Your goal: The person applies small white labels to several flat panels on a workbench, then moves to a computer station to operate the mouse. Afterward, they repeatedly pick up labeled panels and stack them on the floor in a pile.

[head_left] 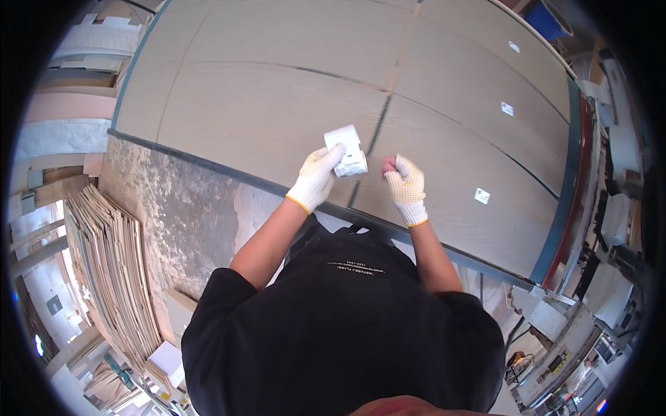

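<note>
My left hand [316,173], in a white knit glove with a yellow cuff edge, is closed around a roll of white printed labels [351,163]. A strip of the roll stands up past my thumb. To its right, apart from the roll, my right hand [404,186] wears a similar glove with some fingertips bare. Its fingers are curled together; whether anything is between them is hidden. Both hands are over a wide table of grey-brown panels [277,104]. Three small white labels, a near one [482,195], a middle one [507,109] and a far one [514,46], lie on the panels at the right.
Dark seams divide the panels, and a blue-green edge strip [560,229] borders the right side. Thin boards [114,270] lean in a stack at the left, beside a worn floor [180,201]. A blue bucket [546,22] stands at the far right. Cluttered equipment [555,347] is at the lower right.
</note>
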`<control>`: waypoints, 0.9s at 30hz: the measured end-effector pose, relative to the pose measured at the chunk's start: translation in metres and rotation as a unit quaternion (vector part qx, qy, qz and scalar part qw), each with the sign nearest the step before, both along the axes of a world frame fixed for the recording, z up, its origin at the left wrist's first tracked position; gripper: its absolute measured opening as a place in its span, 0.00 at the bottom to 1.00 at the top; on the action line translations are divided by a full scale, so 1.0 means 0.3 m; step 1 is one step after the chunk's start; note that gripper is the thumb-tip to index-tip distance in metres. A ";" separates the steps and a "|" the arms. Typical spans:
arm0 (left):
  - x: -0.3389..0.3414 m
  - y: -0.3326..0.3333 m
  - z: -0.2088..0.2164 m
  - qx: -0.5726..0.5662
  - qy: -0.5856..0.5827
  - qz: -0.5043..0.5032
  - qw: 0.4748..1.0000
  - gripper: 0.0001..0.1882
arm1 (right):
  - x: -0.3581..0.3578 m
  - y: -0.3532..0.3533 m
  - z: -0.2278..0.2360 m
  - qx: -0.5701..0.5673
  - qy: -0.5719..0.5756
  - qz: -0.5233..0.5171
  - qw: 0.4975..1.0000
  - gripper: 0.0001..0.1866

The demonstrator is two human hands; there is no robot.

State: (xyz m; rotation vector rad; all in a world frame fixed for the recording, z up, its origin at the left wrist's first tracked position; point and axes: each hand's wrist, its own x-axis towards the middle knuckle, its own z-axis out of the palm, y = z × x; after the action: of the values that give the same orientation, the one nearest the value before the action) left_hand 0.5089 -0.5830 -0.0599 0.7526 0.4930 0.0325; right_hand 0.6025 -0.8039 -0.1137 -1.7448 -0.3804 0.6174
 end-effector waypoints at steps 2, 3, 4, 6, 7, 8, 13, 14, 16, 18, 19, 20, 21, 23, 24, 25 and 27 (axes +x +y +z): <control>-0.053 0.140 -0.011 -0.014 0.031 0.015 0.999 0.20 | -0.065 0.232 0.132 -0.007 -0.159 -0.002 0.987 0.17; -0.069 0.205 -0.013 -0.031 0.027 0.009 0.999 0.20 | -0.082 0.340 0.192 -0.009 -0.253 0.023 0.967 0.17; -0.091 0.271 -0.015 -0.048 0.024 0.007 0.999 0.19 | -0.100 0.445 0.243 -0.036 -0.257 0.031 0.965 0.17; -0.125 0.363 -0.021 -0.056 0.019 0.019 0.998 0.19 | -0.123 0.607 0.312 -0.114 -0.267 0.092 0.953 0.17; -0.129 0.408 -0.025 -0.043 0.015 0.034 0.998 0.18 | -0.138 0.674 0.328 -0.150 -0.287 0.095 0.941 0.15; -0.139 0.463 -0.031 -0.027 0.016 0.049 0.998 0.18 | -0.151 0.737 0.335 -0.148 -0.350 0.101 0.919 0.14; -0.155 0.698 -0.083 -0.090 0.112 0.049 0.988 0.19 | -0.219 0.942 0.290 -0.192 -0.502 0.087 0.839 0.13; -0.158 0.752 -0.099 -0.106 0.145 0.045 0.983 0.19 | -0.226 0.976 0.273 -0.206 -0.498 0.108 0.836 0.13; -0.164 0.803 -0.126 -0.156 0.140 0.037 0.977 0.19 | -0.219 1.016 0.246 -0.062 -0.515 0.155 0.841 0.10; -0.141 0.922 -0.143 -0.230 0.121 0.066 0.963 0.24 | -0.153 1.073 0.220 0.017 -0.465 0.214 0.859 0.05; -0.148 0.984 -0.145 -0.233 0.099 0.057 0.966 0.27 | -0.104 1.107 0.206 -0.007 -0.431 0.146 0.890 0.04; -0.154 1.045 -0.149 -0.249 0.030 0.040 0.967 0.30 | -0.053 1.132 0.189 -0.033 -0.398 0.081 0.913 0.04; -0.144 1.118 -0.159 -0.194 0.024 0.026 0.980 0.31 | 0.021 1.169 0.166 -0.044 -0.372 0.023 0.927 0.03; -0.120 1.256 -0.185 -0.053 -0.022 0.019 0.998 0.31 | 0.186 1.257 0.110 -0.100 -0.259 -0.049 0.960 0.04; -0.097 1.315 -0.205 -0.023 -0.002 0.013 1.000 0.31 | 0.268 1.304 0.079 -0.103 -0.208 -0.081 0.969 0.05; -0.066 1.382 -0.229 0.006 0.012 0.008 1.000 0.31 | 0.354 1.354 0.046 -0.129 -0.153 -0.096 0.975 0.05; -0.003 1.515 -0.280 0.052 0.038 -0.036 0.997 0.29 | 0.532 1.462 -0.025 -0.195 -0.049 -0.120 0.972 0.07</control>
State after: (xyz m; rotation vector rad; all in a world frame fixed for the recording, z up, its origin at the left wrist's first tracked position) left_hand 0.5078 -0.1284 -0.1439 0.8749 0.5387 -0.0388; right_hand 0.7622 -0.3654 -0.1214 -2.1630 -0.1127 0.4512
